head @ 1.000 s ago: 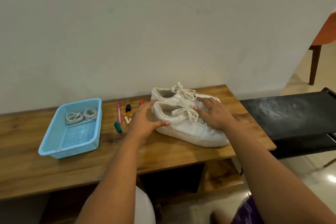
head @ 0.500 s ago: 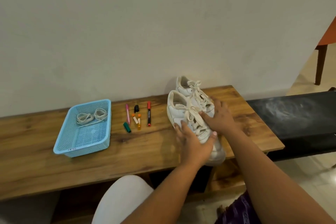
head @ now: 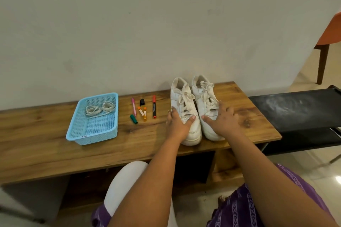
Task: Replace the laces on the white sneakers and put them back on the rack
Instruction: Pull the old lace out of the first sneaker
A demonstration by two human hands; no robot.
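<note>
Two white sneakers stand side by side on the wooden surface (head: 239, 97) toward its right end, heels close to the back edge and toes reaching nearly to the front edge, their sides touching. The left sneaker (head: 191, 131) and the right sneaker (head: 206, 105) both carry off-white laces (head: 184, 96) tied loosely over the tongues. The left hand (head: 177, 125) rests on the outer side of the left sneaker, its grip spread, fingers straight along the shoe and the thumb laid across the toe area. The right hand (head: 223, 121) lies over the outer side of the right sneaker, its grip also spread, fingers fanned and flat, partly on the shoe and partly over the wood beside it. Toward the left end of the surface sits a blue mesh basket (head: 73, 132) holding two coiled laces (head: 100, 109) at its back end. Between basket and sneakers lie several markers: a pink one (head: 133, 106), a red one (head: 154, 107), an orange one (head: 144, 115), a green cap (head: 133, 119) and a black cap (head: 142, 102). Past the right end of the surface stands a black rack (head: 295, 108).
</note>
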